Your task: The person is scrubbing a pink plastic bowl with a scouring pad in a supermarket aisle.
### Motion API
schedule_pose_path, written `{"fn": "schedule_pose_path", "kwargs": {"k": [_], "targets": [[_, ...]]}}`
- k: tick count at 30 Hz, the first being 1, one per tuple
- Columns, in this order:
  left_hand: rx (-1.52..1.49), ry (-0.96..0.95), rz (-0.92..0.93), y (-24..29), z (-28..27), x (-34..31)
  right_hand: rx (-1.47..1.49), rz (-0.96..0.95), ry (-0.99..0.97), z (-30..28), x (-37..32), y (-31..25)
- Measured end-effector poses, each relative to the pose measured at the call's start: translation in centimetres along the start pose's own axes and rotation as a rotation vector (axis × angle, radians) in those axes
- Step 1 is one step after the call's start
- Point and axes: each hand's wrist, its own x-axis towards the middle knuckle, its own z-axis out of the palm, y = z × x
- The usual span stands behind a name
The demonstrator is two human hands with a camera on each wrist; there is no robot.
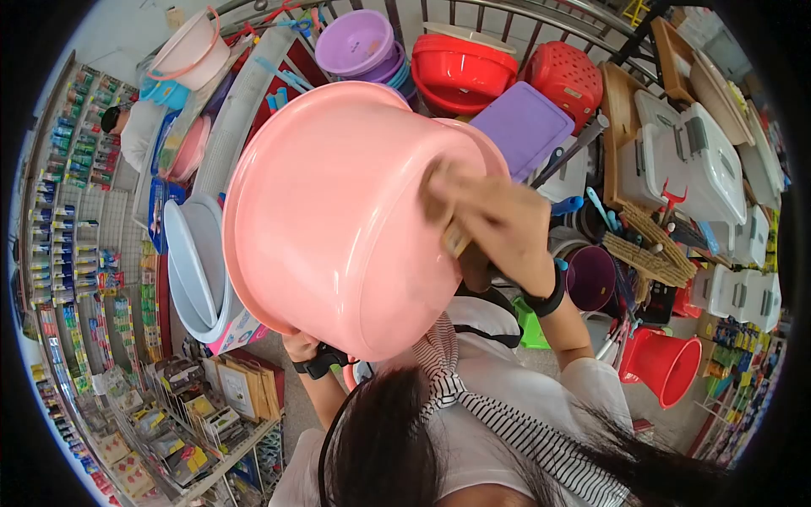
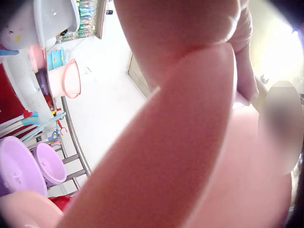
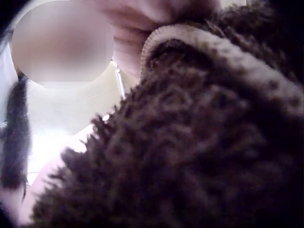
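A pink plastic tub (image 1: 321, 220) was tilted on its side in mid-scene, its rim leftward. The left hand (image 1: 300, 346) gripped that rim near left; the left wrist view showed fingers (image 2: 245, 71) that the head view mostly hid. At the tub's right, the right hand (image 1: 503, 220) clutched a cloth (image 3: 190, 137), its shaggy brown pile clear only from the right wrist.

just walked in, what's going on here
A person has a big pink tub tipped on its side, with the left grip at its rim. The right grip holds a fuzzy brown cloth against the base end; the blur there suggests wiping in progress. Beyond the tub are red basins and a flat purple lid. How much wiping is left can't be told.
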Motion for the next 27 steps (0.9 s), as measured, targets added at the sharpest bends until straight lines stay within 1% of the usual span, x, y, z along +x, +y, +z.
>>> {"fn": "schedule_pose_path", "kwargs": {"k": [1,2,4,5,7,8,10,11,13,15,16,17,19,20,21,24,27], "targets": [[0.069,0.008,0.048,-0.1,0.0,0.0,-0.010,0.149,0.076,-0.6,0.5,0.3],[0.067,0.002,0.047,-0.3,0.1,0.0,-0.015,0.149,0.078,-0.6,0.9,0.1],[-0.136,0.036,-0.035,0.6,2.6,0.1,-0.090,0.211,0.155,-0.3,1.4,-0.4],[-0.135,0.035,-0.035,0.6,2.3,0.2,-0.098,0.127,0.098,0.0,0.8,-0.4],[-0.162,0.018,-0.070,0.1,0.7,0.2,-0.165,-0.059,-0.121,0.0,1.0,-2.3],[-0.162,0.017,-0.073,-0.4,-0.3,0.0,-0.166,-0.055,-0.121,0.0,0.7,-2.2],[-0.083,0.028,-0.017,-1.0,-1.4,-0.2,-0.050,-0.041,-0.184,0.0,-0.2,-1.7],[-0.083,0.028,-0.019,-1.2,-2.0,-0.3,-0.050,-0.040,-0.185,-0.3,-0.4,-1.1],[0.066,-0.142,0.157,-0.9,-1.6,-0.4,0.000,0.367,0.094,-0.8,-0.2,0.9],[0.014,-0.083,0.090,-1.0,-1.4,-0.4,0.057,0.502,0.271,-0.4,0.3,2.1],[-0.017,-0.053,0.064,-1.2,-1.4,-0.4,0.025,0.461,0.280,-0.2,0.2,2.4],[-0.035,-0.034,0.052,-1.3,-1.4,-0.5,0.025,0.459,0.276,-0.1,0.2,2.2],[-0.070,-0.009,0.036,-1.6,-1.5,-0.7,-0.040,0.377,0.224,0.0,0.4,0.8],[-0.080,0.004,0.035,-1.6,-1.6,-0.8,-0.014,0.382,0.168,-0.2,0.6,0.1],[-0.089,0.015,0.034,-1.7,-1.7,-1.0,-0.009,0.385,0.167,-0.3,0.7,0.2],[-0.109,0.031,0.031,-1.5,-2.7,-1.5,0.021,0.449,0.224,-0.2,0.8,1.4],[-0.128,0.036,0.032,-1.4,-3.5,-1.6,0.029,0.427,0.283,1.0,0.5,1.6]]}}
